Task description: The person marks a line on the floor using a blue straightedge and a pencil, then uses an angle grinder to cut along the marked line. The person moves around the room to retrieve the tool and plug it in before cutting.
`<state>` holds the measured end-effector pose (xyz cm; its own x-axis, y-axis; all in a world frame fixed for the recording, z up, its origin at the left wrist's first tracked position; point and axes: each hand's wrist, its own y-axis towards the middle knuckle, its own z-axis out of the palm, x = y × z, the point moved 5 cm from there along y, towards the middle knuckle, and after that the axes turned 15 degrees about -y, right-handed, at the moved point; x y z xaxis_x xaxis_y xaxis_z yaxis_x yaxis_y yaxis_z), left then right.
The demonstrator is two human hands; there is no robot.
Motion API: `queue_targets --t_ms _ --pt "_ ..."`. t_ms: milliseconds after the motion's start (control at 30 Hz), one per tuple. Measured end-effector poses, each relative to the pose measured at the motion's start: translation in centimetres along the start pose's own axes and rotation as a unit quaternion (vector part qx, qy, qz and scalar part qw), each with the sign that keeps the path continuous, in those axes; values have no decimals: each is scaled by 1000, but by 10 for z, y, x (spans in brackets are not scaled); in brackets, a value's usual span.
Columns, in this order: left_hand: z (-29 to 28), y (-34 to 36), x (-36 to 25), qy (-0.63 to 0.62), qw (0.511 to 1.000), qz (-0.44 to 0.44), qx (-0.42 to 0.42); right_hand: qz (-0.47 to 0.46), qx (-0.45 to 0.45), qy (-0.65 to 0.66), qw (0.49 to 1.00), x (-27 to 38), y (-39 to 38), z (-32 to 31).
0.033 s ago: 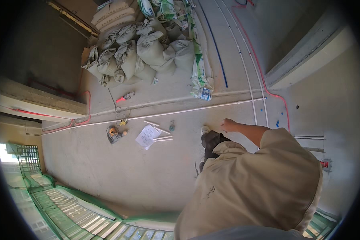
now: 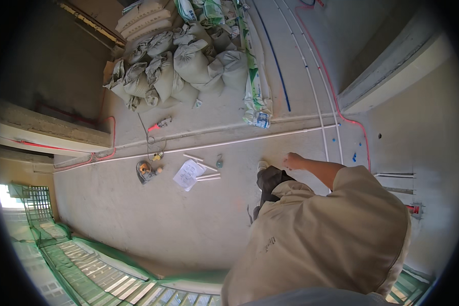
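My right hand (image 2: 292,161) hangs beside my dark trousers, just right of my shoe (image 2: 262,165). Its fingers are curled in and nothing sticks out of them, though the palm is hidden. My left hand is out of sight behind my beige shirt (image 2: 321,239). Away to the left on the concrete floor lies a white sheet of paper with drawn lines (image 2: 184,179). Several short white pipe pieces (image 2: 208,177) lie on and beside it. A small greenish object (image 2: 219,161), its kind unclear, sits near them.
An orange-and-black power tool (image 2: 145,172) and a red-handled tool (image 2: 160,124) with a cord lie farther left. Past a long white pipe (image 2: 224,141), stuffed sacks (image 2: 194,64) are piled. Red conduit (image 2: 354,122) runs along the right wall; green netting (image 2: 92,255) covers railings nearest me.
My right hand and forearm have shifted very slightly to the right. The things on the floor have stayed where they were.
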<state>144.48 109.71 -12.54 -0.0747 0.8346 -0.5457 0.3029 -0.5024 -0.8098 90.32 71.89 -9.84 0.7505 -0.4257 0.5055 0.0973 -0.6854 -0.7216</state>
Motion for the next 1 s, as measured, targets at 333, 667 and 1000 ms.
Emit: queue_targets --t_ms 333,667,1000 --pt "19 75 -199 317 751 562 143 -70 -78 -57 993 -64 25 -28" --pt "106 255 -404 182 963 34 194 136 -195 181 954 -119 -21 -123" --pt "400 371 -754 443 851 217 184 415 -175 492 745 -190 -55 -30"
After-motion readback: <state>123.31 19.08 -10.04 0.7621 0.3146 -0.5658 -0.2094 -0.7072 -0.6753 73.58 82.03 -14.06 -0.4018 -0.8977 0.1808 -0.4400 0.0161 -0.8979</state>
